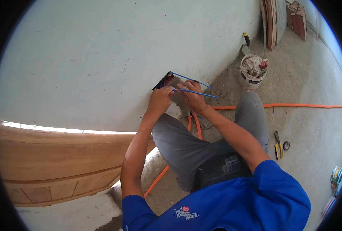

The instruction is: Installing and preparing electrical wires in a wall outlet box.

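Low on the wall, a dark electrical box sits in a rough cut-out, with blue wires coming out of it. My left hand is closed in a pinch on a blue wire just in front of the box. Facing it, my right hand pinches the blue wire too, whose end sticks out to the right past my fingers. Between the fingertips a short coppery stretch shows. Another blue wire runs from the box's top over my right hand. Fingers partly hide the box's inside.
Orange conduit crosses the concrete floor. Pliers with yellow handles lie right of my leg, beside a roll of black tape. A bucket stands by the wall near a trowel. A wooden door is at left.
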### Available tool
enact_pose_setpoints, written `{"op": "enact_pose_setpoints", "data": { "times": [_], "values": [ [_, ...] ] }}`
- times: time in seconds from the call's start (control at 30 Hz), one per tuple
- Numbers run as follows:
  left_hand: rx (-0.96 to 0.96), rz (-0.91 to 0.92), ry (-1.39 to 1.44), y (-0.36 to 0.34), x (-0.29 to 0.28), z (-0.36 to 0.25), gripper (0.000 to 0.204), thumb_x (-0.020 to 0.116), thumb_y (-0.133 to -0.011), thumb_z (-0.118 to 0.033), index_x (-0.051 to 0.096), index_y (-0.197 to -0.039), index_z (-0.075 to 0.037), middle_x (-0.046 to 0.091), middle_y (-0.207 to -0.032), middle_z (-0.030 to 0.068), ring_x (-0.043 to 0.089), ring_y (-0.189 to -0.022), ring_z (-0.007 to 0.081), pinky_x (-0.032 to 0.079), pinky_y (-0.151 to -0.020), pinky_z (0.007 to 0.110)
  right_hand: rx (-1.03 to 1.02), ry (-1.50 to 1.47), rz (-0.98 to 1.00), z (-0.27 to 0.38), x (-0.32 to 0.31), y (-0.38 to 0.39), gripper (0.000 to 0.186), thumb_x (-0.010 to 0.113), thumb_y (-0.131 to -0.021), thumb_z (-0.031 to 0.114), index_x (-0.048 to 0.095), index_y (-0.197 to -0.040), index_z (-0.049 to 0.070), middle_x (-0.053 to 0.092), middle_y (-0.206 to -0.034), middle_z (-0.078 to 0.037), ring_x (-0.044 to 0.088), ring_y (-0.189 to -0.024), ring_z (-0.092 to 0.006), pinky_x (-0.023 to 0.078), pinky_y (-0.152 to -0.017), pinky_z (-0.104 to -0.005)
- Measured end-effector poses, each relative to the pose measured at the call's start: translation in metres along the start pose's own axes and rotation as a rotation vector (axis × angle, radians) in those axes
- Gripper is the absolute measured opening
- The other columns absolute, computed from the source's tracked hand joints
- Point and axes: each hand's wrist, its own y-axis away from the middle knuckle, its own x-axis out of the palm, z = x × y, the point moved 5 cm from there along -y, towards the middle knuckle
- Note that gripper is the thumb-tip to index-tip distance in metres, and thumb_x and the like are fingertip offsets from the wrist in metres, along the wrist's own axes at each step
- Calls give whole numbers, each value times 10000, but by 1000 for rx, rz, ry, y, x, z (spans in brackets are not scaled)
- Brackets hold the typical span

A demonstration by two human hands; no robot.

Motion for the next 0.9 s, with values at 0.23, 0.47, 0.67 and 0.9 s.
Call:
{"op": "enact_pose_setpoints", "data": {
  "times": [0.23,0.47,0.67,0.9],
  "values": [
    [6,3,-86,5,8,7,217,622,-806,-40,681,-1015,-34,701,-954,136,677,-837,336,534,-717,431,585,-192,15,11,28,34,121,629,-882,134,684,-865,28,652,-812,-111,625,-800,-279,461,-677,-405],
    [3,194,-393,7,21,8,202,631,-802,-86,676,-998,-70,695,-947,88,682,-787,317,553,-677,424,1548,-926,80,6,39,35,276,552,-936,194,681,-790,-2,685,-729,-88,582,-603,-124,443,-549,-280],
    [-41,106,-163,6,13,8,198,615,-798,-24,675,-987,-41,697,-925,118,672,-813,341,528,-675,439,613,-122,673,20,-33,-3,143,650,-828,97,675,-941,13,676,-796,-112,643,-697,-262,494,-623,-392],
    [5,67,-55,-4,10,6,145,614,-802,-19,672,-935,-24,677,-864,177,658,-813,370,518,-696,467,-226,158,213,14,-31,-14,444,762,-697,124,622,-1109,32,620,-1046,-82,588,-905,-255,462,-826,-408]
  ]
}}
